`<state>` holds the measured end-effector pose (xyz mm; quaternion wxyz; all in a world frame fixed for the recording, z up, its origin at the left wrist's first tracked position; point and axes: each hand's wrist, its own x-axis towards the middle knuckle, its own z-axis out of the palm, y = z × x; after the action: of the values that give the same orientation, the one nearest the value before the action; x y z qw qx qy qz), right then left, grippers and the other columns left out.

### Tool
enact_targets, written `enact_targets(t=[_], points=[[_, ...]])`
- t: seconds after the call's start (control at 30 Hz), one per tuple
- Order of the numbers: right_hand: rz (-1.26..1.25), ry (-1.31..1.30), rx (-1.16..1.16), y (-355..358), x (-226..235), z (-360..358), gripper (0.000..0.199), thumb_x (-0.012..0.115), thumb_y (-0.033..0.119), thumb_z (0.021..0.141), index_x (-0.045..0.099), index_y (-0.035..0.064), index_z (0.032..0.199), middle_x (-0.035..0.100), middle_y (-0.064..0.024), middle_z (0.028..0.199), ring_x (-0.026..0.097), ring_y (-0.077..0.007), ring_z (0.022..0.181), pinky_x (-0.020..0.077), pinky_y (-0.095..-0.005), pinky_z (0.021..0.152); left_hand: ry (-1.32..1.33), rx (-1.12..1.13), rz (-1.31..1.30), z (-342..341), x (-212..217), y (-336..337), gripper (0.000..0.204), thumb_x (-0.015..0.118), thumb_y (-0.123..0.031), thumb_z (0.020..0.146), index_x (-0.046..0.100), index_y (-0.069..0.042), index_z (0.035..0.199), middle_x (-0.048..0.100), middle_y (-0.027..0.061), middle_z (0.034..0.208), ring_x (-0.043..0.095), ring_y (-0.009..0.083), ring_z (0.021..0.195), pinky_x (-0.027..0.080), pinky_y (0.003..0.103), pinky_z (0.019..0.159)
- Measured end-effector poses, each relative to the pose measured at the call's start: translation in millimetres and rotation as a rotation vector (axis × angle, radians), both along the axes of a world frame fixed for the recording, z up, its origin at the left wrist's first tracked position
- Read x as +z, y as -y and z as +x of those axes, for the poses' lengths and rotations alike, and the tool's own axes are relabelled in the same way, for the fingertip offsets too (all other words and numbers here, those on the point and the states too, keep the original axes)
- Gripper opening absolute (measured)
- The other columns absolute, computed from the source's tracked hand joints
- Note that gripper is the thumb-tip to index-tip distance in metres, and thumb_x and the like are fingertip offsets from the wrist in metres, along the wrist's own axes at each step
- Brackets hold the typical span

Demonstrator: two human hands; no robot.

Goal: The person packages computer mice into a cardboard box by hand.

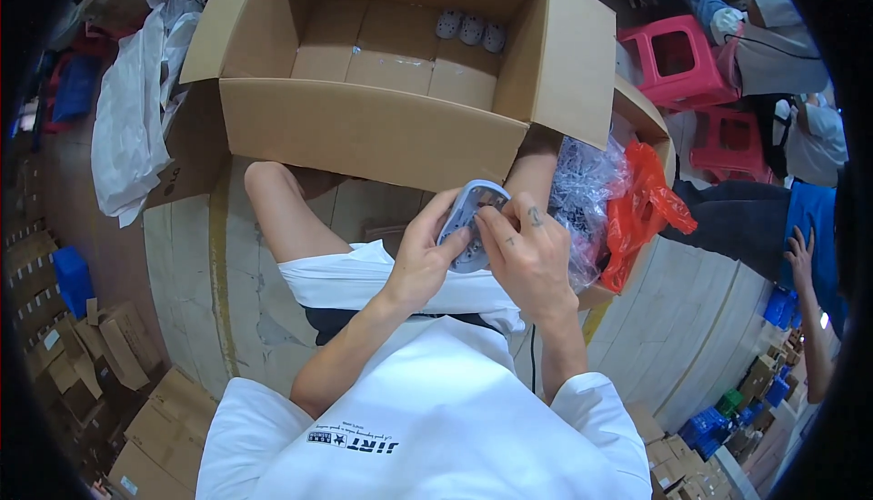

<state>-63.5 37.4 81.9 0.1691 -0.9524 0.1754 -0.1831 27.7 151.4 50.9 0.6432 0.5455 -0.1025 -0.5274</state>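
Note:
My left hand (425,250) is closed around a grey-blue oval plastic shell (471,259), its thumb lying over the near side. The shell is tilted with its hollow inside partly showing. Over its right side, my right hand (530,244) has thumb and fingers pinched together against the inside. Whatever sits between those fingertips is hidden. Beyond my hands stands an open cardboard box (373,127). Several small white rounded pieces with dark spots (471,29) lie in its far right corner.
Right of my leg, another carton (657,127) holds clear plastic bags (587,191) and a red plastic bag (641,214). Pink stools (682,64) and other people, one in a blue top (814,227), are at the right. White sheeting (136,118) hangs at the left above stacked cartons (164,427).

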Motion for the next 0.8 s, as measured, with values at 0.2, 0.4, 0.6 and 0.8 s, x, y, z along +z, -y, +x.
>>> enact_targets(t=[0.2, 0.4, 0.6, 0.8], points=[[0.273, 0.066, -0.095, 0.7, 0.2, -2.6, 0.009, 0.070, -0.001, 0.078, 0.069, 0.0014, 0.087, 0.048, -0.0041, 0.077, 0.045, -0.0126, 0.059, 0.0370, -0.0247, 0.050, -0.012, 0.068, 0.012, 4.1, -5.9, 0.3, 0.049, 0.053, 0.009, 0.083, 0.047, -0.002, 0.130, 0.061, 0.0155, 0.113, 0.063, 0.0229, 0.095, 0.053, 0.035, 0.078], [0.602, 0.283, -0.403, 31.8, -22.0, -32.0, 0.005, 0.067, 0.001, 0.084, 0.068, -0.0034, 0.086, 0.050, -0.0027, 0.074, 0.044, -0.0116, 0.064, 0.0362, -0.0237, 0.056, -0.217, 0.111, -0.056, 43.2, -7.0, 15.1, 0.050, 0.052, 0.005, 0.083, 0.043, -0.002, 0.132, 0.059, 0.0221, 0.112, 0.064, 0.0312, 0.094, 0.057, 0.043, 0.063], [0.846, 0.143, -0.544, 44.4, -59.6, -51.0, 0.010, 0.062, 0.004, 0.089, 0.068, -0.0037, 0.086, 0.051, -0.0006, 0.072, 0.042, -0.0098, 0.066, 0.0347, -0.0214, 0.061, -0.648, 0.031, -0.373, 146.5, -26.8, 98.6, 0.041, 0.047, -0.019, 0.097, 0.044, -0.004, 0.134, 0.060, 0.0227, 0.116, 0.065, 0.0291, 0.093, 0.057, 0.037, 0.072], [0.999, 0.155, -0.741, 65.8, -93.7, -53.6, 0.012, 0.063, 0.005, 0.089, 0.068, -0.0040, 0.084, 0.050, -0.0003, 0.072, 0.042, -0.0098, 0.065, 0.0347, -0.0210, 0.061, 0.087, 0.035, 0.129, 256.2, -156.9, 227.1, 0.031, 0.058, -0.018, 0.092, 0.057, 0.002, 0.116, 0.065, 0.0154, 0.110, 0.065, 0.0196, 0.089, 0.054, 0.030, 0.072]])
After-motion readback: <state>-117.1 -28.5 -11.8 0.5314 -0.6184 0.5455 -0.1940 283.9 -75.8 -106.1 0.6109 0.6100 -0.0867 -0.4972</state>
